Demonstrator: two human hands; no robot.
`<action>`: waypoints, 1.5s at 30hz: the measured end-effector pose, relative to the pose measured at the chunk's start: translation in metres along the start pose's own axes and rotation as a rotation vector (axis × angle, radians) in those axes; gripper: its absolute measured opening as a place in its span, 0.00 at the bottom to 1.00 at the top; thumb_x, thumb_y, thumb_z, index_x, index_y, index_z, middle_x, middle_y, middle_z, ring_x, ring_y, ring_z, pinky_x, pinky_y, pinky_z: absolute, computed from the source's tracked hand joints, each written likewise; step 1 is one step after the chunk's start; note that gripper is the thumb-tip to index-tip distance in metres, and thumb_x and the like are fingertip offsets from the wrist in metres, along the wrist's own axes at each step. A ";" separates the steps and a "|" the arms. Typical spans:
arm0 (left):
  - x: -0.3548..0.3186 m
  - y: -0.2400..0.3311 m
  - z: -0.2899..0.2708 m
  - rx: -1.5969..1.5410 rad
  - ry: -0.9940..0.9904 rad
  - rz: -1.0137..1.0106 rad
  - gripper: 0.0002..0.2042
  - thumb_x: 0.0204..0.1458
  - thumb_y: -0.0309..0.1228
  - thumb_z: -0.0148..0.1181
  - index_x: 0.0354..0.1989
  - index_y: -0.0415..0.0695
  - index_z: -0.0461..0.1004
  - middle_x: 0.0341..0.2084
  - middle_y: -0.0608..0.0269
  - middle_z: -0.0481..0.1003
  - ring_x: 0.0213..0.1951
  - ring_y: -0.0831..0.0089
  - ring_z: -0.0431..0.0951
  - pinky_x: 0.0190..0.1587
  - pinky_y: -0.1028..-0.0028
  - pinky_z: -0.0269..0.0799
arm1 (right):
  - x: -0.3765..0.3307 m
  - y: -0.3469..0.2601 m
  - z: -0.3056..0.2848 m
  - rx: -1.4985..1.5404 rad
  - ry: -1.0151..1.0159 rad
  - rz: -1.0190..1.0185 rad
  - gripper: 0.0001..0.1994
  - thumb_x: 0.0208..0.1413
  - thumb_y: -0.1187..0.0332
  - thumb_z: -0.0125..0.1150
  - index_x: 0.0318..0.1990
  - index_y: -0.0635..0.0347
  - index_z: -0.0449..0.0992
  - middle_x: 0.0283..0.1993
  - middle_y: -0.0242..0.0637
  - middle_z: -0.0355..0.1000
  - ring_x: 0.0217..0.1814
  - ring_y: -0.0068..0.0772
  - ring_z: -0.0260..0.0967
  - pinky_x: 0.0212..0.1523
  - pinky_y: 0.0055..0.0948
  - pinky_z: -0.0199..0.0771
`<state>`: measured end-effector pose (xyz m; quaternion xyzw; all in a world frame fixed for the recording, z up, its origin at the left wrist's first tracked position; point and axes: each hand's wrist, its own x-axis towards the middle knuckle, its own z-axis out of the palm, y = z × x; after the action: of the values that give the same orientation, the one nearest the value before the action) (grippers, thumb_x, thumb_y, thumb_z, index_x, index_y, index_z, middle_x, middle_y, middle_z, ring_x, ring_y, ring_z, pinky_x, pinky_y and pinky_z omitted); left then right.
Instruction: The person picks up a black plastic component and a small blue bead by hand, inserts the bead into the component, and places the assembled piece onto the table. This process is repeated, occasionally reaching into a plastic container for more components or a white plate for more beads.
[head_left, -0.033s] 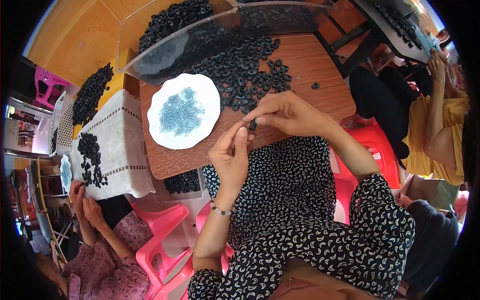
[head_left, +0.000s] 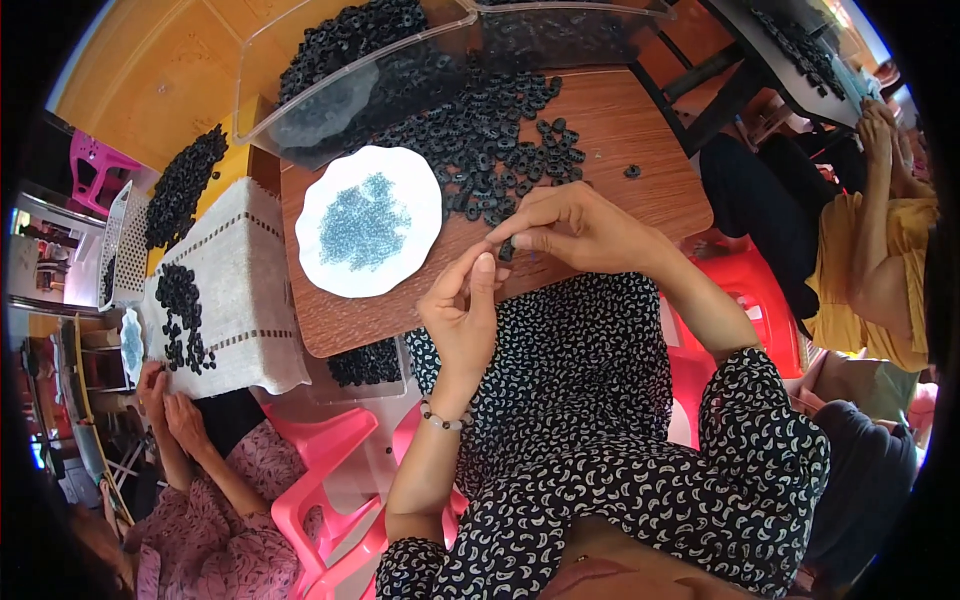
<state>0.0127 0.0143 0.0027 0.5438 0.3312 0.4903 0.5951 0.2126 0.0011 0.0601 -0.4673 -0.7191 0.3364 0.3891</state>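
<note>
Small black ring part (head_left: 506, 250): dark, rounded, pinched in the right hand (head_left: 580, 232) grip at the near edge of the wooden surface (head_left: 640, 130), just right of the white plate (head_left: 330, 280) of blue-grey beads (head_left: 365, 222). Left hand (head_left: 462, 318) grip: fingertips pressed together beside the part; contact cannot be told. Part largely hidden by fingers; black ring pile (head_left: 480, 110) partly blurred behind the clear plastic tray (head_left: 300, 60).

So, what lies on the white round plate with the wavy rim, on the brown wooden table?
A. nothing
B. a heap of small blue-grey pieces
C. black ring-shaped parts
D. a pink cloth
B: the white round plate with the wavy rim carries a heap of small blue-grey pieces, while the black ring-shaped parts lie beside it on the brown wooden table.
</note>
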 end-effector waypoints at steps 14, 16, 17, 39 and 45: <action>0.002 -0.003 -0.007 -0.157 -0.054 -0.116 0.13 0.61 0.26 0.64 0.51 0.33 0.79 0.38 0.60 0.82 0.34 0.78 0.81 0.37 0.80 0.78 | -0.001 -0.009 0.001 -0.191 -0.002 -0.038 0.10 0.55 0.72 0.66 0.45 0.56 0.84 0.33 0.41 0.78 0.39 0.42 0.74 0.43 0.39 0.71; 0.002 -0.002 -0.006 -0.176 -0.057 -0.132 0.13 0.61 0.25 0.65 0.52 0.33 0.79 0.39 0.60 0.82 0.34 0.79 0.81 0.37 0.80 0.78 | -0.001 -0.004 0.001 -0.169 0.012 -0.078 0.12 0.55 0.73 0.68 0.47 0.55 0.84 0.32 0.35 0.76 0.38 0.35 0.70 0.43 0.35 0.68; 0.003 -0.002 -0.006 -0.171 -0.077 -0.130 0.13 0.61 0.25 0.65 0.52 0.33 0.78 0.40 0.59 0.82 0.35 0.79 0.81 0.38 0.80 0.78 | -0.001 -0.003 -0.001 -0.168 0.010 -0.079 0.12 0.55 0.73 0.68 0.47 0.55 0.84 0.32 0.35 0.76 0.38 0.35 0.70 0.43 0.35 0.68; 0.003 0.009 -0.008 -0.173 0.203 0.023 0.19 0.64 0.26 0.59 0.62 0.33 0.72 0.45 0.58 0.81 0.35 0.83 0.78 0.36 0.82 0.75 | 0.140 0.041 0.041 -0.624 -0.065 -0.099 0.06 0.50 0.70 0.69 0.35 0.60 0.84 0.39 0.42 0.77 0.51 0.48 0.65 0.53 0.41 0.69; 0.004 0.013 -0.008 -0.204 0.207 0.017 0.18 0.65 0.27 0.59 0.62 0.34 0.72 0.45 0.58 0.81 0.36 0.83 0.79 0.36 0.83 0.75 | 0.141 0.039 0.052 -0.744 -0.080 -0.082 0.05 0.47 0.70 0.69 0.32 0.60 0.83 0.40 0.43 0.77 0.51 0.48 0.65 0.54 0.41 0.68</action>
<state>0.0030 0.0196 0.0144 0.4297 0.3346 0.5801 0.6057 0.1462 0.1401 0.0368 -0.5341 -0.8248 0.0543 0.1777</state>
